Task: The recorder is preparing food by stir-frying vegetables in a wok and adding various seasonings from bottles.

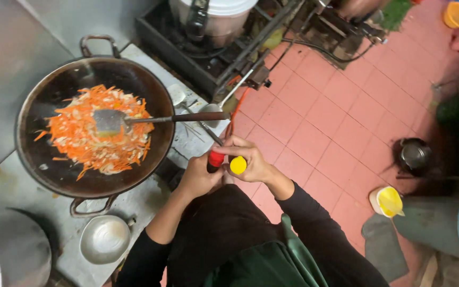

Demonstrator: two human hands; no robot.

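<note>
Beside the wok's (88,69) rim, left hand (200,178) grips a red-capped bottle (215,160); right hand (251,159) pinches a yellow cap (238,165).

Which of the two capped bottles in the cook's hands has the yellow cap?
The bottle under the right hand, farther from the wok. Its round cap is yellow; the other bottle, gripped by the left hand, has a red cap.

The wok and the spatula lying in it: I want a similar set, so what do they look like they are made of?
The wok looks like dark seasoned steel: matte black inside, with bare grey metal loop handles. The spatula has a dull grey metal blade and shaft; its brown handle may be wood, though that is uncertain.
</note>
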